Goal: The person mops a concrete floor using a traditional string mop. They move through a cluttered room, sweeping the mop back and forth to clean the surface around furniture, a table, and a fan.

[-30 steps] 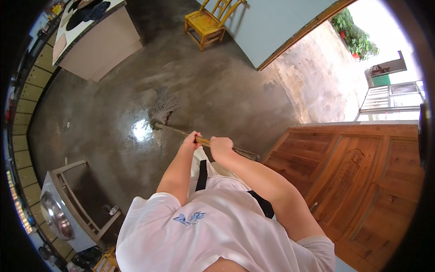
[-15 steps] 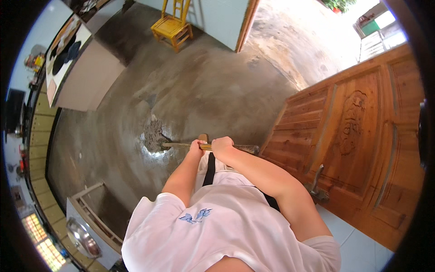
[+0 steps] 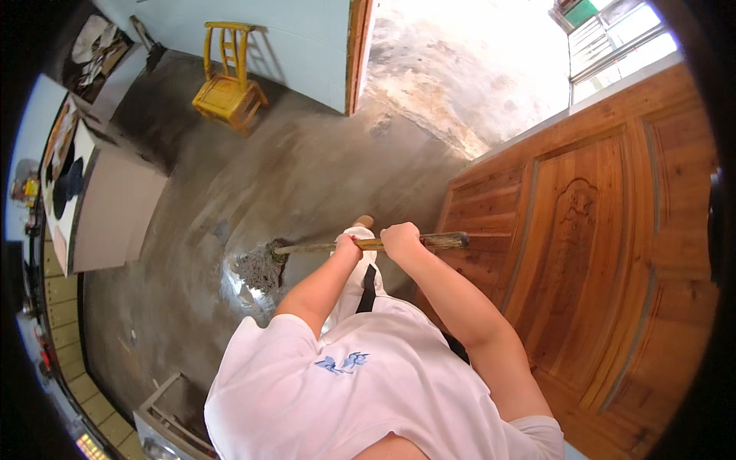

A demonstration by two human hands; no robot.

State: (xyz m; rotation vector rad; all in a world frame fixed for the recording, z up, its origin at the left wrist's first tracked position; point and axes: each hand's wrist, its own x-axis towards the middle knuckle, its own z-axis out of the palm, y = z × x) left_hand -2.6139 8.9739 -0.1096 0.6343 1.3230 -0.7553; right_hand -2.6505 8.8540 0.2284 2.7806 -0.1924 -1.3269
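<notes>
Both my hands grip the wooden handle of a string mop (image 3: 262,268). My left hand (image 3: 349,246) is wrapped round it lower down, closer to the mop head. My right hand (image 3: 400,239) closes on it farther right, with the worn handle end sticking out beyond it. Grey mop strings lie bunched on the concrete floor (image 3: 307,176), left of my feet. A wet, shiny patch shows around them. One brown shoe (image 3: 364,221) is visible just past the handle.
A carved wooden door (image 3: 567,253) stands close on my right, near the handle end. A yellow chair (image 3: 230,84) is by the far wall. A pale cabinet (image 3: 119,203) stands at left, a low frame (image 3: 172,418) at lower left. A bright doorway opens at upper right.
The mop head has shifted slightly left and toward me, its strings now fanned out differently. My view has turned, so chair and doorway sit farther left. Both hands keep their hold.
</notes>
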